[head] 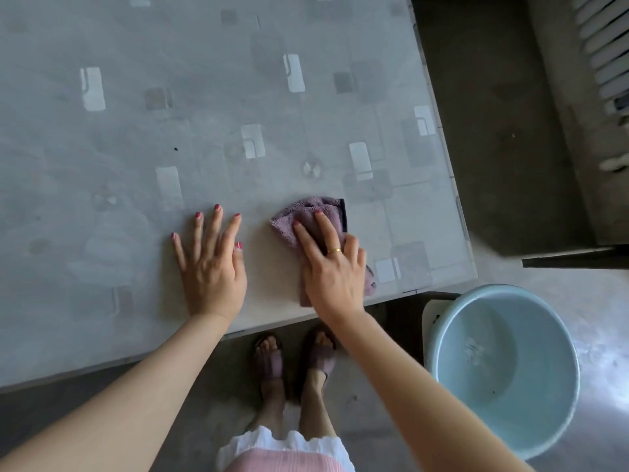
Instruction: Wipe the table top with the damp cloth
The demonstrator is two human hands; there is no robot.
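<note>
The left hand (212, 267) lies flat, palm down, fingers spread and straight. The right hand (332, 267) presses palm down with fingers extended, a gold ring (334, 250) on one finger; both bare forearms reach forward.

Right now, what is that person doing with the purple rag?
A person is wiping the table top. The right hand presses the purple cloth flat near the table's near right corner, fingers mostly straight on it. The left hand rests open on the table beside it. A light blue basin with water sits on the floor to the right.
</note>
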